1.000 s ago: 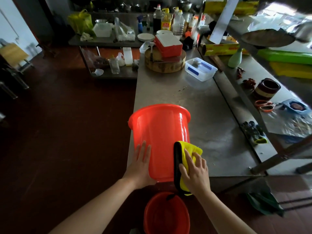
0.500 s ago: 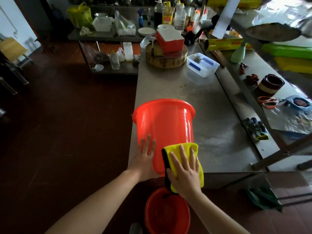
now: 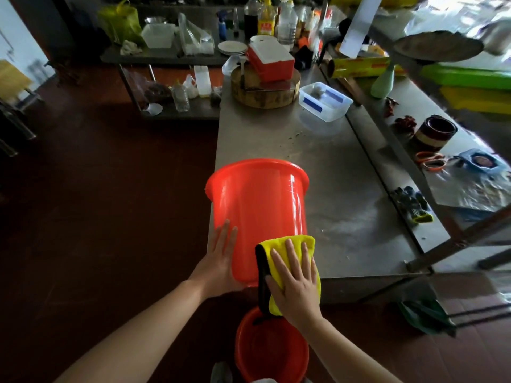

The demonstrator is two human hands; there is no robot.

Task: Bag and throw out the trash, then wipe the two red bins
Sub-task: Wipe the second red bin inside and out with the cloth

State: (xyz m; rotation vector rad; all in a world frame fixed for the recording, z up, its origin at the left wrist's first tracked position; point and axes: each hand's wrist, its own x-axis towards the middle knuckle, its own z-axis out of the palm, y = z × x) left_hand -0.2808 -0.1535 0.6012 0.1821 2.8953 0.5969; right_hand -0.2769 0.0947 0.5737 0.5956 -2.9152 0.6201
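A red bin (image 3: 260,211) lies tilted on the near corner of the steel table (image 3: 331,167), its rim pointing away from me. My left hand (image 3: 221,261) lies flat against the bin's left side near its base. My right hand (image 3: 296,283) presses a yellow cloth (image 3: 301,241) with a black backing against the bin's lower right side. A second red bin (image 3: 272,352) stands on the floor below my hands, open side up.
A round wooden block with a red box (image 3: 265,87) and a clear plastic container (image 3: 325,100) sit at the table's far end. A lower shelf on the right holds gloves (image 3: 412,205), scissors and a tape roll. A green bag (image 3: 425,316) lies on the floor right.
My right hand has slid the yellow cloth from the bin's right side round onto its base end and spread it flat. The left hand shifted a little lower on the bin.
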